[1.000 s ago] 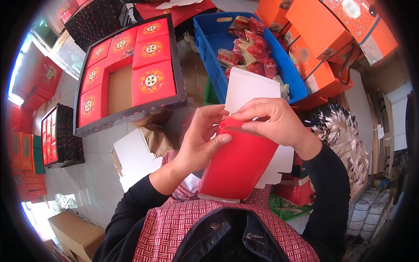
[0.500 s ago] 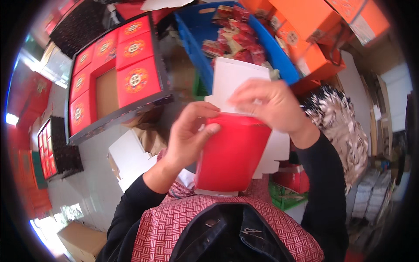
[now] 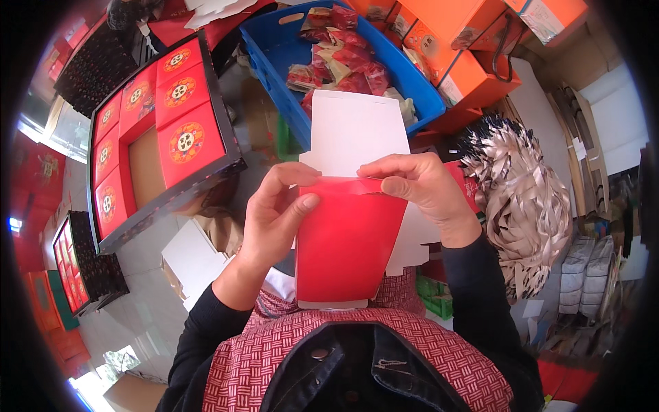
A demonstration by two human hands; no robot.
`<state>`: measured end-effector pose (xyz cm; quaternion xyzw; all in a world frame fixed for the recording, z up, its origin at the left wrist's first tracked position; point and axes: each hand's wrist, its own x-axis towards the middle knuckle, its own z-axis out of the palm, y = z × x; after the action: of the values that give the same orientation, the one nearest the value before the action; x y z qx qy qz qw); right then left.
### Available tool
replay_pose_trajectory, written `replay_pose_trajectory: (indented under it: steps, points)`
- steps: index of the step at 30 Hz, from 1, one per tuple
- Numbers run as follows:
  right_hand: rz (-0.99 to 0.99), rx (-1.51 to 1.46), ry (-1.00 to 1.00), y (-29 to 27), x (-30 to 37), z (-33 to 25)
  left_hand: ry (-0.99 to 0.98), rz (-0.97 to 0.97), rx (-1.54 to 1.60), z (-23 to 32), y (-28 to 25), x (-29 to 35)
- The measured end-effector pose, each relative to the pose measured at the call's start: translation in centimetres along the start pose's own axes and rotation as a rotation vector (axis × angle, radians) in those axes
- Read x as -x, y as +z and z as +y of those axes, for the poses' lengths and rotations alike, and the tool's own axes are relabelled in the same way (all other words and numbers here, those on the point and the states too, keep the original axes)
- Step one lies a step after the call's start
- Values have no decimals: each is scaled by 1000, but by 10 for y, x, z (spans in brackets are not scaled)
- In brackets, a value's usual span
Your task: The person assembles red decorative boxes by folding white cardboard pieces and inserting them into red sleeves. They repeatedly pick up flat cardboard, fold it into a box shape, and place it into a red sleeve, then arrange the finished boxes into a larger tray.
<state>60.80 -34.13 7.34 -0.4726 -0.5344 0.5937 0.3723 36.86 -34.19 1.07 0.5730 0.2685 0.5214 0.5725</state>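
Note:
A partly folded red carton (image 3: 347, 247) stands in front of me over my lap, its plain red side facing me. Its white inner flap (image 3: 357, 127) sticks up from the far edge. My left hand (image 3: 274, 216) grips the carton's upper left corner, thumb against the red face and fingers curled at the flap's base. At the upper right, my right hand (image 3: 432, 196) pinches the carton's top edge, where a narrow red strip is bent over. Whatever is inside the carton is hidden. White flat card pieces (image 3: 410, 240) show behind its right side.
Ahead stands a blue crate (image 3: 272, 81) holding red and cream packets (image 3: 350, 58). A black-rimmed tray (image 3: 232, 141) of red boxes with one gap lies left. Orange boxes (image 3: 453, 58) are stacked far right, above a bundle of beige ribbons (image 3: 525, 220). White card (image 3: 195, 257) lies left of my lap.
My right hand has come down from in front of the white flap to the carton's top right edge. The left hand keeps its grip. My view has shifted slightly.

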Motion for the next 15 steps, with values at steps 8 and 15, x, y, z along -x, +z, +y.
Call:
replay_pose_trajectory:
  steps: [8,15]
  points:
    - [-18,328,-4,7,-12,-9,-32,4,22,0,-5,1]
    - [98,153,-203,17,2,7,-60,144,41,-5,3,4]
